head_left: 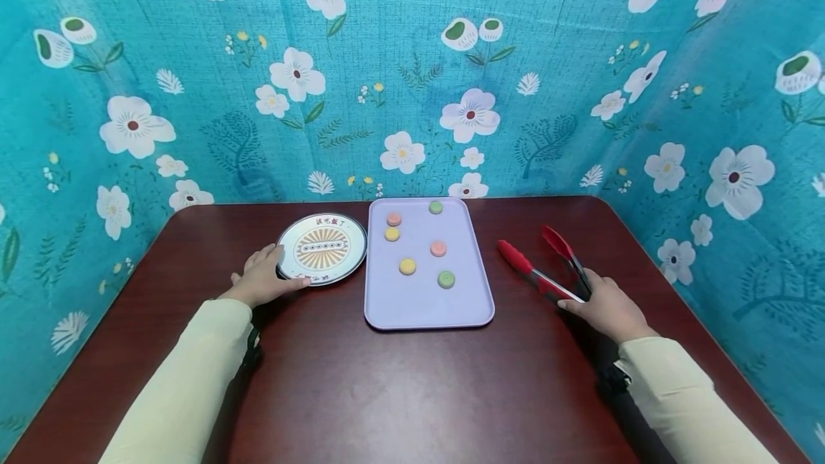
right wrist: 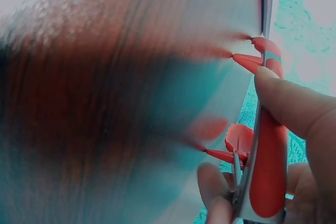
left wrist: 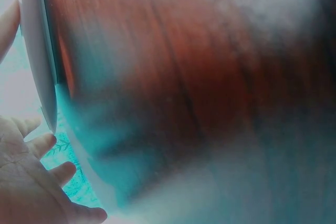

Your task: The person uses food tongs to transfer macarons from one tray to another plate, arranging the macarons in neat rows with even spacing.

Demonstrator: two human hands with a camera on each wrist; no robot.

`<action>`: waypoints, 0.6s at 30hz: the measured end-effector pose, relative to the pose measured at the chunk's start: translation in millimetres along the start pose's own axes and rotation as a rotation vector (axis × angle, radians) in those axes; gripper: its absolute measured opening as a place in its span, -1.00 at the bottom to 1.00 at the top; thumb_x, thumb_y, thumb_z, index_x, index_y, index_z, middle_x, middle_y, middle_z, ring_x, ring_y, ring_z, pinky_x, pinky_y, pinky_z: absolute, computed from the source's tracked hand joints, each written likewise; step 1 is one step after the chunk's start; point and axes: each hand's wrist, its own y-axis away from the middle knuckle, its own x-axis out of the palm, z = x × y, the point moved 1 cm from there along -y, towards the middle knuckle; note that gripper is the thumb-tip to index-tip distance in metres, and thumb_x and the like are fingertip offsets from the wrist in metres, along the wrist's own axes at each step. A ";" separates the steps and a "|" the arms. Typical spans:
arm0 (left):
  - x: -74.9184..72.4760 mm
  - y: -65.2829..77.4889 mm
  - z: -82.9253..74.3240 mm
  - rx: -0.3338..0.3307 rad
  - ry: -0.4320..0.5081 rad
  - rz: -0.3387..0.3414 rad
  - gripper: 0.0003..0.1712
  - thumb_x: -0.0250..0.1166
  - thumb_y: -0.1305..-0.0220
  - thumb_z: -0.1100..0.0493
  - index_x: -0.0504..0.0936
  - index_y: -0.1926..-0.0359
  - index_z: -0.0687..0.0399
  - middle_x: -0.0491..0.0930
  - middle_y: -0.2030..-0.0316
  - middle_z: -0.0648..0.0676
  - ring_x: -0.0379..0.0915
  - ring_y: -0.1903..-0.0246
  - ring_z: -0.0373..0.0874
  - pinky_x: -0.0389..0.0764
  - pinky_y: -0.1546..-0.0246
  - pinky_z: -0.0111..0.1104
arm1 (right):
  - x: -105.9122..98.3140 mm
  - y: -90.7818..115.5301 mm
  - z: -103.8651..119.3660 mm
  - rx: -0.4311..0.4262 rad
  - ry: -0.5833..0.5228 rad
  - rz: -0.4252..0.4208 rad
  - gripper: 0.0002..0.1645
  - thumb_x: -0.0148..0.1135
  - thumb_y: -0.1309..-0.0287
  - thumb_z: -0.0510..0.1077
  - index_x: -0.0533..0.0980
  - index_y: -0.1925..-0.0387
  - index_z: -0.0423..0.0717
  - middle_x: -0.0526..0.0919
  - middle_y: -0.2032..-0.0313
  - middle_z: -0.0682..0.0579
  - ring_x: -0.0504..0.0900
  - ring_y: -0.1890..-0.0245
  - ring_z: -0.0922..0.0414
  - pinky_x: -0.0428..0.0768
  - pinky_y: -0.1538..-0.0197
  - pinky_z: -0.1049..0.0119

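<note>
My left hand (head_left: 261,278) rests at the near left rim of a round white plate (head_left: 322,245) with a sunburst print. In the left wrist view, the fingers (left wrist: 62,173) are spread fairly straight around the plate's edge (left wrist: 42,61), thumb on the other side. My right hand (head_left: 612,310) holds red-and-silver tongs (head_left: 550,285), their red tips spread apart with nothing between them. The right wrist view shows the thumb along one red grip (right wrist: 269,171) and fingers at the other arm. Between the hands, a lilac tray (head_left: 425,310) bears several small macarons (head_left: 438,248) in pink, yellow and green.
Everything stands on a dark reddish-brown table (head_left: 387,392) with rounded far corners. A teal flowered cloth (head_left: 399,77) hangs behind it and along both sides. The tray sits just right of the plate, with the tongs to the tray's right.
</note>
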 end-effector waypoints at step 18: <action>-2.1 3.4 -4.1 -0.006 -0.001 0.011 0.38 0.31 0.02 -0.44 -0.17 -0.49 0.28 -0.20 -0.44 0.43 -0.32 -0.36 0.42 -0.16 -0.16 0.45 | -4.9 -2.0 0.5 0.012 -0.066 -0.055 0.22 0.49 0.10 0.17 0.08 -0.38 -0.39 0.30 -0.02 -0.43 0.40 0.12 -0.26 0.54 0.23 -0.23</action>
